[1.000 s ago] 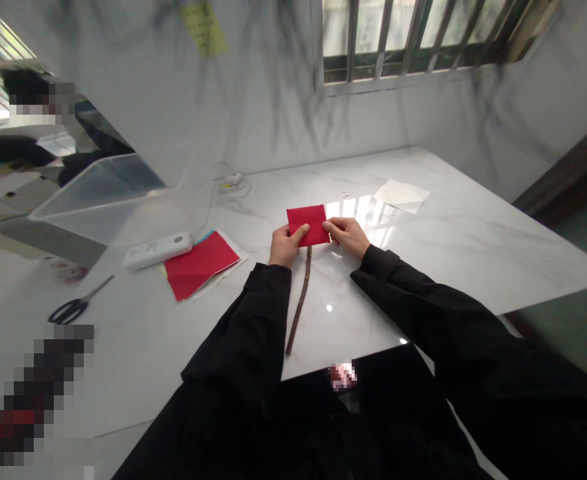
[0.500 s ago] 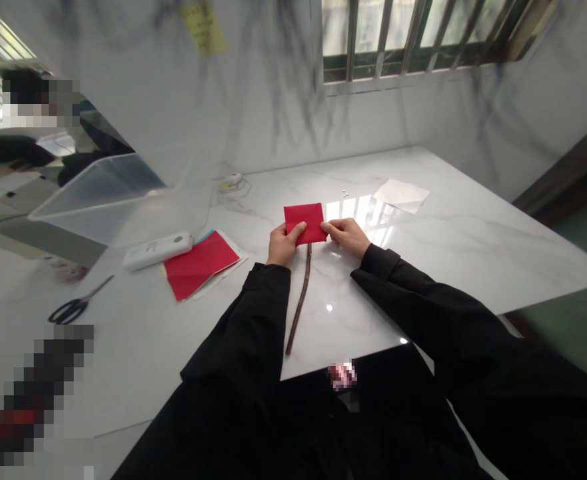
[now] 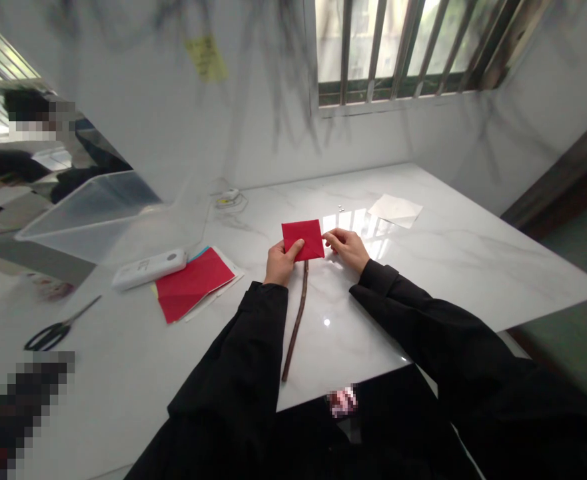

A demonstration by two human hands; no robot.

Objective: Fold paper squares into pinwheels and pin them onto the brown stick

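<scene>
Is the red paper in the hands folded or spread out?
Likely folded: red paper is a small square, smaller than the spread red sheet; left hand and right hand pinch it.

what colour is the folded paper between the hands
Plain red; the folded paper shows best in the head view, held by the left hand.

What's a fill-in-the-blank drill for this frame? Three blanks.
The left hand and right hand pinch a folded ____ paper square.
The scissors have ____ handles.
The white sheet lies on the person's ____ side.
Missing: red; black; right.
</scene>
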